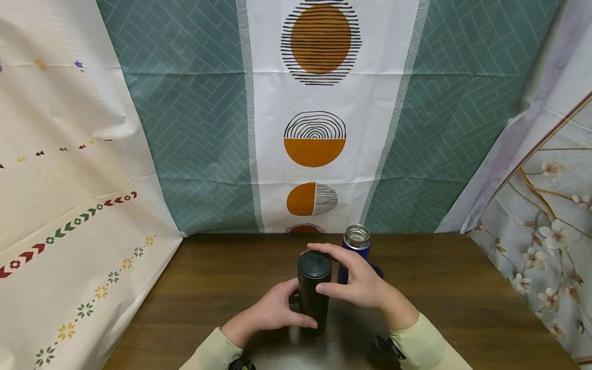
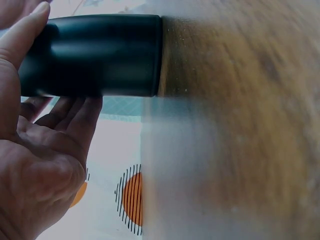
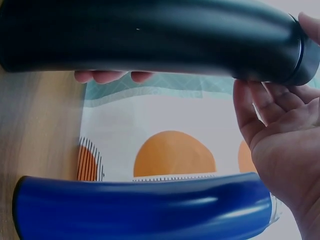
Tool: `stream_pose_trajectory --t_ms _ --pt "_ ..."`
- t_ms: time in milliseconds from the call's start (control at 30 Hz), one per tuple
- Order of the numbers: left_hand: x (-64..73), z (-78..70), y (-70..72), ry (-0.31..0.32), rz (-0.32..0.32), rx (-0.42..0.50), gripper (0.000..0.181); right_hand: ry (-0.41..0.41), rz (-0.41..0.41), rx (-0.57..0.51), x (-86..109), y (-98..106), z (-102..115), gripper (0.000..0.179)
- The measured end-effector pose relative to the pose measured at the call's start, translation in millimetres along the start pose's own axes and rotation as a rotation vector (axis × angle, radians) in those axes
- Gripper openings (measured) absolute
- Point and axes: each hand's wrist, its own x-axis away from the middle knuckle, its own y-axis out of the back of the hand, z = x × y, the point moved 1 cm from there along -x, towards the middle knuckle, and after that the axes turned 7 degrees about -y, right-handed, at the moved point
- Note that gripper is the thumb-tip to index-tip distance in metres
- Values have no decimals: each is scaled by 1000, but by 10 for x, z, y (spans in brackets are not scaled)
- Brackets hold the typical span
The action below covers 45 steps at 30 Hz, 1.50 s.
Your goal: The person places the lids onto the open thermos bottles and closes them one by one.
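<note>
A black thermos flask (image 1: 313,303) with its lid (image 1: 315,263) on stands upright on the table. My left hand (image 1: 276,307) grips its body from the left, thumb across the near side and fingers behind, as the left wrist view also shows. At the top, my right hand (image 1: 353,277) holds the lid end, with the thumb on the near side and the fingers round the far side. Just behind the right hand stands a blue flask (image 3: 145,207), its steel mouth (image 1: 358,235) uncovered. A blue round piece (image 1: 377,271), probably its cap, shows partly beside it.
The brown wooden table (image 1: 208,277) ends at a hanging cloth (image 1: 203,128) with orange circles. A cream cloth (image 1: 69,231) hangs at the left, and a flowered cloth (image 1: 546,257) at the right.
</note>
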Motion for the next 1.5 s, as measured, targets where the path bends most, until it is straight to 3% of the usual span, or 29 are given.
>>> stream_pose_trajectory --t_ms 933,1500 --pt "18 -11 -2 9 -7 3 69 -87 -74 -12 1 -26 31 76" --pt "9 29 -7 -8 -2 2 69 -61 -96 0 -10 -57 9 83"
